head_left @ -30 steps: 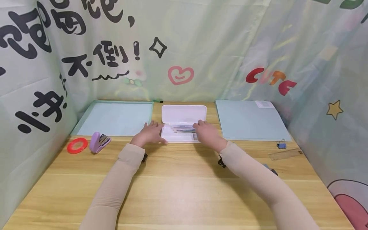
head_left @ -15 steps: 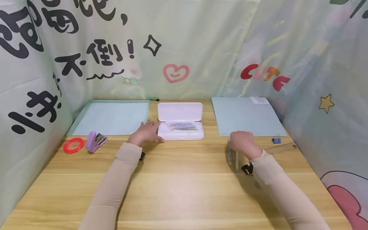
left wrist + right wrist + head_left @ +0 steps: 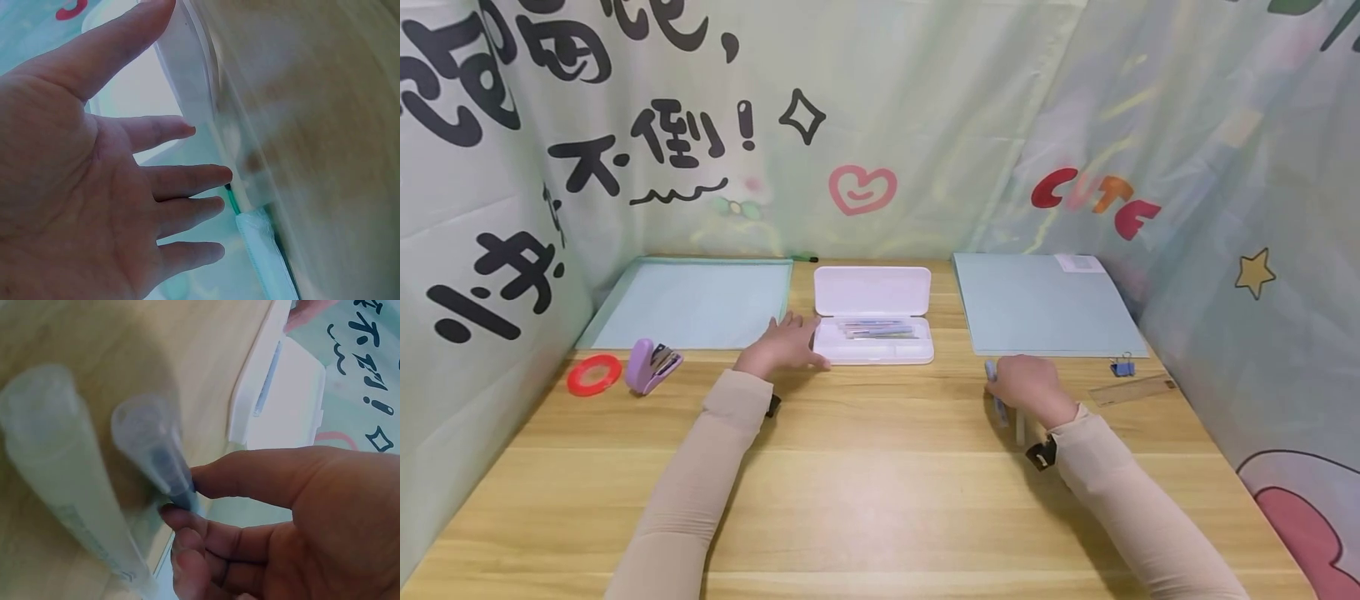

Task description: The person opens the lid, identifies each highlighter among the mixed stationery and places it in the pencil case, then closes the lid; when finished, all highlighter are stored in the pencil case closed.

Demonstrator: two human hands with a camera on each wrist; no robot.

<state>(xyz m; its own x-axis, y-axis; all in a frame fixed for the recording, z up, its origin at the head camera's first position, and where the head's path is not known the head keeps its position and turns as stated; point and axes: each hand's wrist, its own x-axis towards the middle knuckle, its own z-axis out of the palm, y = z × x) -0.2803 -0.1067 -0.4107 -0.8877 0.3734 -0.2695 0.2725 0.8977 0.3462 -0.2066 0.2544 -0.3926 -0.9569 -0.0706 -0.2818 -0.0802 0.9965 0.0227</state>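
Note:
My left hand (image 3: 781,344) lies at the left end of the open white pencil case (image 3: 917,353), fingers straight and spread, as the left wrist view shows. Several thin pens (image 3: 877,331) lie inside the case. To the right, my right hand (image 3: 1032,387) pinches a slim blue pen (image 3: 153,447) with a translucent end between thumb and index finger. It is tilted in the head view, one end close over the table. Beside it stands a thicker, pale pen-like stick (image 3: 69,475), partly hidden behind the hand in the head view.
Pale blue folders flank the case, a left folder (image 3: 692,304) and a right folder (image 3: 1045,304). A red tape roll (image 3: 594,375) and a purple stapler (image 3: 651,367) sit left. A blue binder clip (image 3: 1123,365) and a clear ruler (image 3: 1131,390) lie right. Printed cloth (image 3: 940,125) walls the back.
My right hand has left the pencil case and moved right to the two pens. Over the last half second the blue pen has tilted and shifted slightly left. My left hand stays beside the case.

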